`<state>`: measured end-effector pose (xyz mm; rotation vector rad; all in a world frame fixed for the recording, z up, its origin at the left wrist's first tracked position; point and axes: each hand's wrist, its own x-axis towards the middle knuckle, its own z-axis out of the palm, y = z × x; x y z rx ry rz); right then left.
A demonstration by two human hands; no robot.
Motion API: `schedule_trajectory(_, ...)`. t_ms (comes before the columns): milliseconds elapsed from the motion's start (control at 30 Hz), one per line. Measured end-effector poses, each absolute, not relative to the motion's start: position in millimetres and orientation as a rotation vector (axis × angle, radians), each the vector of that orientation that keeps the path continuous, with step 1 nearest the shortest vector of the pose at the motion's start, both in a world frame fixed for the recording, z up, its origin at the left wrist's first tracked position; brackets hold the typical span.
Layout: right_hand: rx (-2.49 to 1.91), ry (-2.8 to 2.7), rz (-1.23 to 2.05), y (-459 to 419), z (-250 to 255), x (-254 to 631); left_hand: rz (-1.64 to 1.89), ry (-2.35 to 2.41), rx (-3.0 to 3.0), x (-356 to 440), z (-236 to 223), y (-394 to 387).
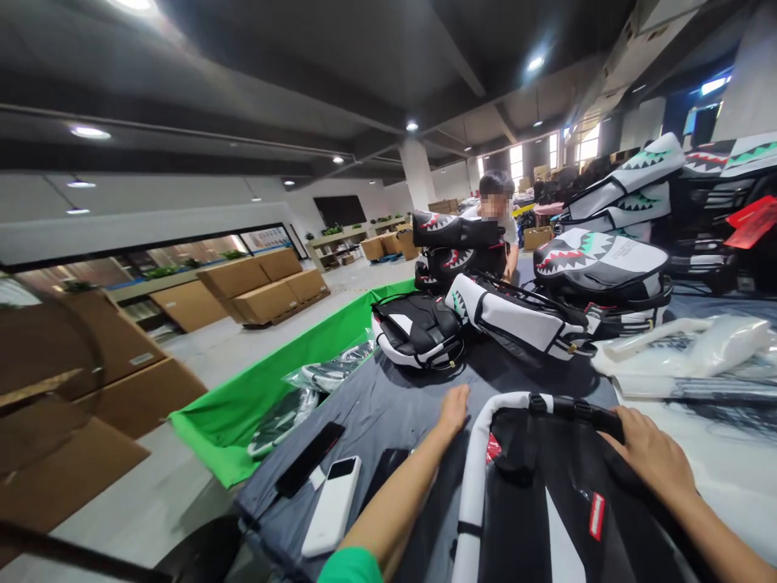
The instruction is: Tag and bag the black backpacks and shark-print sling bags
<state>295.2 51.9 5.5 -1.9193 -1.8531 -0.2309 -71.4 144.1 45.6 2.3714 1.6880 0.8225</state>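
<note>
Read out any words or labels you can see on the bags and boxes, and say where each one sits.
Red tag on the black-and-white backpack: white lettering, too small to read.
White label on the cardboard box: too blurred to read.
Nothing else is legible.

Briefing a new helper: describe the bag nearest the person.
At the near end of the grey cloth-covered table, find the black bag with a white padded rim. The person's right hand rests on it, and a small red label on its black face sets it apart from the shark-mouth bags farther back.
</note>
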Motion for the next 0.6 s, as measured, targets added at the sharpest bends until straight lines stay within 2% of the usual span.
schedule_trajectory(133, -2.035, -1.74, -0.017, 54, 21, 286, 0.852, 1.351, 2.533, -8, 59, 89)
schedule_trajectory(233, -2.044, -1.719, 0.037, 55, 24, 278, 0.607, 1.127, 2.693, 31, 52, 47)
schedule_trajectory(333, -1.985, -1.746, 0.079, 53, 23, 292, 0.41, 1.18, 2.68, 45, 35, 27)
schedule_trajectory(467, -1.995, -1.694, 0.15, 43, 30, 353, 0.415, 1.229, 2.619, 41, 21, 25)
schedule_trajectory(600, -2.129, -1.586, 0.16, 27, 28, 405, 0.431, 1.249, 2.595, 38, 27, 21)
